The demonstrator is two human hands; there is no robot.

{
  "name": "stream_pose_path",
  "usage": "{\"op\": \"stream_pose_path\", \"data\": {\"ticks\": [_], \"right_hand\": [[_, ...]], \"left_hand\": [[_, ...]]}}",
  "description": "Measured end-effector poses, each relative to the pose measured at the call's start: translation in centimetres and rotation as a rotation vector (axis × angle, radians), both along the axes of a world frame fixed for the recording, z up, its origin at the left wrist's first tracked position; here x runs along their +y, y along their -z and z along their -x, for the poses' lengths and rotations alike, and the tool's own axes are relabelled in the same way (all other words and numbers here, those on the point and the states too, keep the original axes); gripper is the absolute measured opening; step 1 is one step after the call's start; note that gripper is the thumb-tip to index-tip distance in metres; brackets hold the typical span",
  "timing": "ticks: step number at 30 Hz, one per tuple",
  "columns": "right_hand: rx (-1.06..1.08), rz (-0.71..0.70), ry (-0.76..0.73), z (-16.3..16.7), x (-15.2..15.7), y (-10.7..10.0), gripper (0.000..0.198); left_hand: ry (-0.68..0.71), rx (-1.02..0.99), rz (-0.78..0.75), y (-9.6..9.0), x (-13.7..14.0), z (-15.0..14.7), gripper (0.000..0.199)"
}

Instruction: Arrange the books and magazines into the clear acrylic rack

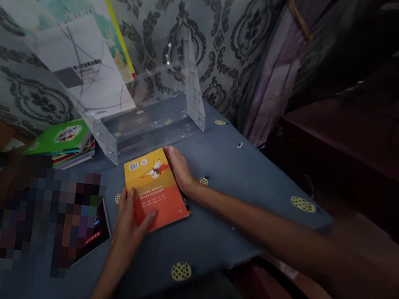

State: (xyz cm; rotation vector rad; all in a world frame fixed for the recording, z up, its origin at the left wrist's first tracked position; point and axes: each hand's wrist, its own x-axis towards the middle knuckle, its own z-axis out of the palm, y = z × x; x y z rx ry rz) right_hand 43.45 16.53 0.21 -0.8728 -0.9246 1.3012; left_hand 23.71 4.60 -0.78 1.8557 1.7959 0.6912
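Note:
An orange and yellow book (pixel 160 191) is between my two hands, its back cover with a barcode facing up. My left hand (pixel 131 221) grips the near left side, thumb on the cover and fingers along the edge. On the far right side, my right hand (pixel 179 170) presses against the edge, its fingertips at the top corner. A dark edge shows under the book's right side; I cannot tell whether it is another book. Just beyond stands a clear acrylic rack (pixel 147 128), with a large book (pixel 84 53) leaning in its left part.
Left of the rack lies a stack of books with a green one (pixel 65 135) on top. A tablet-like device (pixel 100 234), partly pixelated, is at the near left. The blue tablecloth (pixel 226 172) has pineapple prints. Behind are a patterned wall and a purple curtain (pixel 275 81).

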Motion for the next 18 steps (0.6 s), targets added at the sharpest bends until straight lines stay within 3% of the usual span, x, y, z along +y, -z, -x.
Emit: {"op": "stream_pose_path", "data": {"ticks": [6,18], "right_hand": [[-0.131,-0.027,0.01,-0.2,-0.2,-0.7,0.051],[0.149,0.057,0.042,0.4,1.4,1.0,0.054]], "left_hand": [[-0.032,-0.008,0.024,-0.8,-0.1,-0.9,0.088],[-0.157,-0.147,-0.05,-1.8,-0.9,-4.4,0.081]]}}
